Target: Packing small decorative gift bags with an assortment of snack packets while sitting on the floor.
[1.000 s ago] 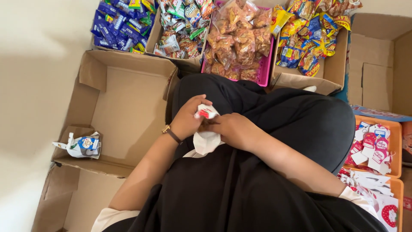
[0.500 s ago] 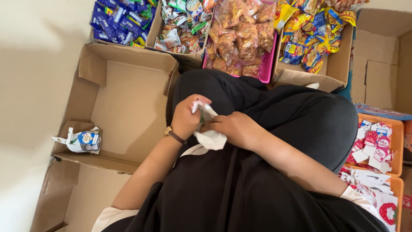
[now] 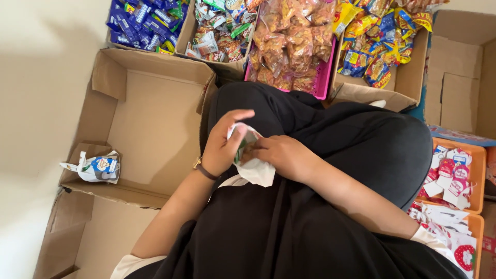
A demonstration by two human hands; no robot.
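Snack boxes [image 3: 217, 31] ahead of lap, empty carton [image 3: 150, 119] left, tag trays [image 3: 478, 170] right.

White bag [image 3: 253, 168] in lap, held by both hands. Filled white pouch [image 3: 95, 168] on box flap, far left. Top row: blue packets [image 3: 139, 23], mixed wrappers [image 3: 219, 28], clear orange snack bags [image 3: 292, 44] (pink tray), yellow-blue packs [image 3: 377, 39]. Red-white tags [image 3: 449, 173] in orange tray, right.

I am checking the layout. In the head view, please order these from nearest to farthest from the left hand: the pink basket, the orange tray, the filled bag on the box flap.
From the left hand:
1. Pink basket, ahead.
2. Filled bag, on the left flap.
3. Orange tray, far right.
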